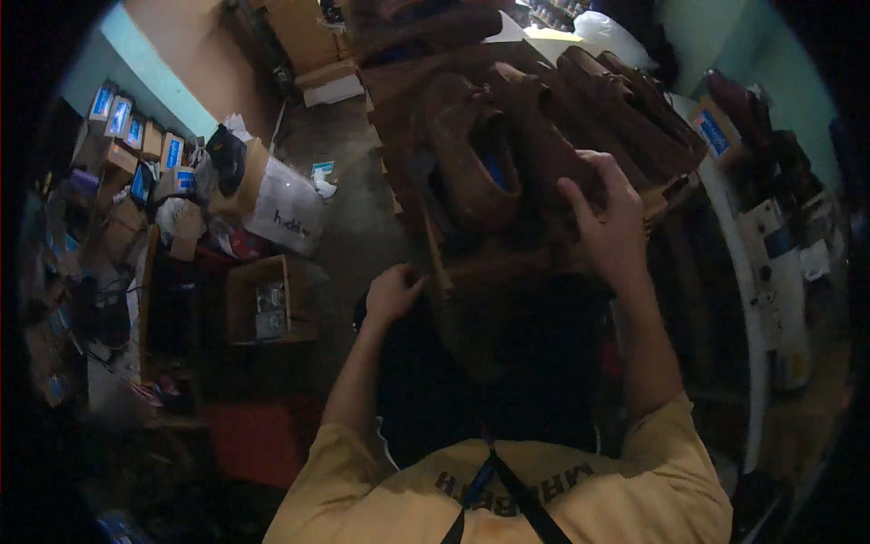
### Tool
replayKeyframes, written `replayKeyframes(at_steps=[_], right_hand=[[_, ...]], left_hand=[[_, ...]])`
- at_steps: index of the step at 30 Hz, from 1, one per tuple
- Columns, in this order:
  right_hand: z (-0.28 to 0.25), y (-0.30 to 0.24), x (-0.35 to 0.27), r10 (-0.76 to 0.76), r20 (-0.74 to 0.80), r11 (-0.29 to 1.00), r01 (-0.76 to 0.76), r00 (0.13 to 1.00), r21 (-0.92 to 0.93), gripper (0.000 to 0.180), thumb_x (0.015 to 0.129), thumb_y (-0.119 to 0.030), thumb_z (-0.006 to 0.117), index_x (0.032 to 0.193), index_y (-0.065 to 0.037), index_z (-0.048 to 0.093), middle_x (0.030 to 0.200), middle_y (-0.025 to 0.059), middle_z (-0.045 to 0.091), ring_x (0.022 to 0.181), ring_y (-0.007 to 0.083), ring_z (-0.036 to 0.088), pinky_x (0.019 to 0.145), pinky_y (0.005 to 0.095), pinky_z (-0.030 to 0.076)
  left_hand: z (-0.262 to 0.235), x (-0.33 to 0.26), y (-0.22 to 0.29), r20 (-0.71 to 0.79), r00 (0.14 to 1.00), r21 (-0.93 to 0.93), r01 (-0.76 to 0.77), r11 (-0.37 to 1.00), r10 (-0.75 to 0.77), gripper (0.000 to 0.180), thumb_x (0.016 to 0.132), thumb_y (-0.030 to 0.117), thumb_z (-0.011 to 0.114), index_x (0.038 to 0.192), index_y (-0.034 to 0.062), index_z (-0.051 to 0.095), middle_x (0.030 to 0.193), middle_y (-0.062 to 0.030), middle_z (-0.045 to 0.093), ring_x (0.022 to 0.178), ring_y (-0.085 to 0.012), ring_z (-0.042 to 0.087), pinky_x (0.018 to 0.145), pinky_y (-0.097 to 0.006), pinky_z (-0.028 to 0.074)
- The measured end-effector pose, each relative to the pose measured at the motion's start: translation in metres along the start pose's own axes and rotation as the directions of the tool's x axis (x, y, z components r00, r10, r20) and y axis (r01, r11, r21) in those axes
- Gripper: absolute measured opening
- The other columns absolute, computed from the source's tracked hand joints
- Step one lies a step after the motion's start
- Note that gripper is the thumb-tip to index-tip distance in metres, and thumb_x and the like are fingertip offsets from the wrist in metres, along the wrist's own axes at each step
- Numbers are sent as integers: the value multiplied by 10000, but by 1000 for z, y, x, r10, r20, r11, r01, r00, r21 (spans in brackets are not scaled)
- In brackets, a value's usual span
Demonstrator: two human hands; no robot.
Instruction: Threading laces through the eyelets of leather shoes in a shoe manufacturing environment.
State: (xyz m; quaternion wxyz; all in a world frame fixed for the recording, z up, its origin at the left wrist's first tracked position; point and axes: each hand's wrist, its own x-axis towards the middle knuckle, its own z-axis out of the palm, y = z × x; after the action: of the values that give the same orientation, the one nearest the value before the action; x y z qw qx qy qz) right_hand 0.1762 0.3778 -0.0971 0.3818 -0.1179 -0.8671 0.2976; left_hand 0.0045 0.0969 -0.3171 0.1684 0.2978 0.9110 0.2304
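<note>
Brown leather shoe uppers (544,118), stacked in a tilted pile on a wooden rack (435,254), fill the centre of the head view. Right hand (609,222): fingers spread and pressed flat against the side of the pile, thumb hooked over an upper's edge; steadying rather than gripping. Left hand (391,295): curled loosely at the rack's lower left edge; whether the fingers pinch the wood or only rest on it cannot be told. Judged step: bracing or shifting the loaded stack. A further move would call for both hands to keep the pile level, since it leans toward the person. Containers: an open cardboard box (267,299) on the concrete floor (349,172) at left holds a few small, indistinct items; blue-fronted shoe boxes (136,127) are shelved along the left wall.
</note>
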Motion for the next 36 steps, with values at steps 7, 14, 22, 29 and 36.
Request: replayKeyframes(at_steps=[7,14,22,29,36], right_hand=[[23,-5,1,-105,123,992,113,987,-60,306,922,-181,735,1140,-20,594,1091,185,665,1030,433,650,856,491,535],[14,24,-6,-24,116,994,11,993,108,462,936,-304,759,1238,-8,575,1231,168,630,1115,329,638,939,416,520],[-9,54,-10,205,269,952,-256,941,170,630,952,-408,748,1364,20,540,1257,193,636,1135,284,633,1015,393,486],[-104,-2,64,50,387,994,-10,921,-105,435,988,-370,706,1154,32,714,1053,113,735,896,150,689,801,322,549],[-134,86,165,487,374,597,12,789,-803,520,908,-438,768,1072,54,731,868,132,747,813,194,695,775,364,550]], left_hand=[[6,7,15,-26,999,-7,-18,1000,18,415,947,460,661,1112,88,741,1109,-158,740,1067,-375,693,930,-480,542],[4,-1,27,8,999,4,42,999,-42,385,938,441,663,1132,114,724,1135,-154,726,1085,-364,683,926,-491,536],[5,3,11,14,999,16,-39,999,39,388,936,435,664,1102,88,718,1118,-168,721,1060,-393,680,905,-495,538],[22,6,-17,-60,990,33,-127,991,129,386,934,423,665,1052,59,708,1099,-201,715,1031,-419,676,889,-515,535],[15,6,-4,-71,994,24,-82,996,84,381,933,423,666,1011,51,698,1033,-206,720,1003,-420,680,867,-528,535]])
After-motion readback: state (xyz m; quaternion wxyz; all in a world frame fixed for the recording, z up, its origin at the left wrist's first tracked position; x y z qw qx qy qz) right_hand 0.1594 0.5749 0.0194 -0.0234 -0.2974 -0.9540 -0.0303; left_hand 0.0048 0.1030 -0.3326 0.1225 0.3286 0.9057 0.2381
